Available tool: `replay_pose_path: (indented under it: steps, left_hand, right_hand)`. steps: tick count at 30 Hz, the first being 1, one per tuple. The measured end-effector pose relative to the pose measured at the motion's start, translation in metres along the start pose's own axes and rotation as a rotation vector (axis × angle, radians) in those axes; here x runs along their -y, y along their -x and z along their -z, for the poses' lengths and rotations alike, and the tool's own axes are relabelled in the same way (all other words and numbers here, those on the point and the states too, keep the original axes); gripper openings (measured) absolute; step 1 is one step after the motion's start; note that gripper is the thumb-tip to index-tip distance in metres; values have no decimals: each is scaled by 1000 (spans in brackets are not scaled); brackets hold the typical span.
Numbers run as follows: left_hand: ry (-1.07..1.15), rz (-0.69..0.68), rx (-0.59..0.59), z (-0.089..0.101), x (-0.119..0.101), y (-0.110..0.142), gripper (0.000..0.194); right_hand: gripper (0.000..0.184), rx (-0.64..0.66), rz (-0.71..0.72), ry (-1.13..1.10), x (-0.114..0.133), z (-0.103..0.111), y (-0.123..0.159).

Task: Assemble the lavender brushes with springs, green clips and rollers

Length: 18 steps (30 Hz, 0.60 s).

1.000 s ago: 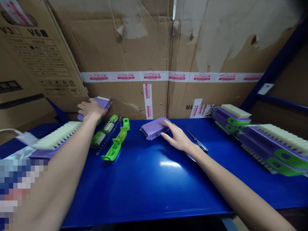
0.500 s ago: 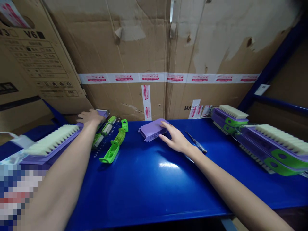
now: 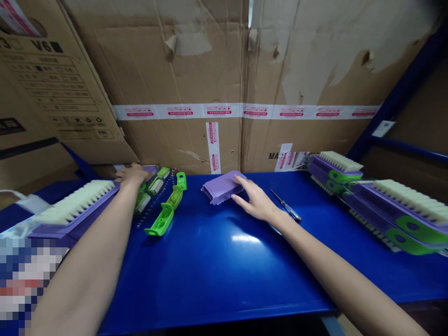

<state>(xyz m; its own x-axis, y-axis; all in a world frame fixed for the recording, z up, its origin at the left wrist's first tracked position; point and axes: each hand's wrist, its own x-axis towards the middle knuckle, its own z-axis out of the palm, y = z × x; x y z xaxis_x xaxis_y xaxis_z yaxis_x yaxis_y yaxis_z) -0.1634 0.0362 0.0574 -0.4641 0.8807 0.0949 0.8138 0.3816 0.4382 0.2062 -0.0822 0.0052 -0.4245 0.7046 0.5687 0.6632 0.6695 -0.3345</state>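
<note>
My left hand [image 3: 131,173] reaches to the far left back of the blue table [image 3: 224,266] and lies on a purple plastic piece [image 3: 151,167], fingers curled over it, at the end of a purple brush with white bristles [image 3: 72,205]. My right hand [image 3: 257,200] rests with its fingers on a purple ribbed plastic block [image 3: 223,185] at the table's middle back. Green handles [image 3: 167,207] and green-and-white rollers [image 3: 150,191] lie between the two hands.
A small screwdriver [image 3: 287,206] lies just right of my right hand. Stacked purple brushes with green handles [image 3: 381,205] fill the right side. Large cardboard boxes [image 3: 224,84] wall off the back and left. A blue shelf post [image 3: 395,98] rises at the right.
My left hand has lowered the purple piece from raised to down by the brush end. My right hand stays on the purple block.
</note>
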Motion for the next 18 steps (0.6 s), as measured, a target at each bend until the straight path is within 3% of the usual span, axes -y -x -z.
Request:
replay_pose_path:
  steps: [3,9,18]
  left_hand:
    - [-124,187,-42,-1,-4,7,84]
    - [-208,120,-41,6,-11,21,73]
    - [-288,35,-57,11,-5,18,82]
  right_hand:
    - [57,3,-10,15,1,0,0]
    - [56,1,-24,19,4,1,1]
    - [57,-1,-7,23,0,-1,1]
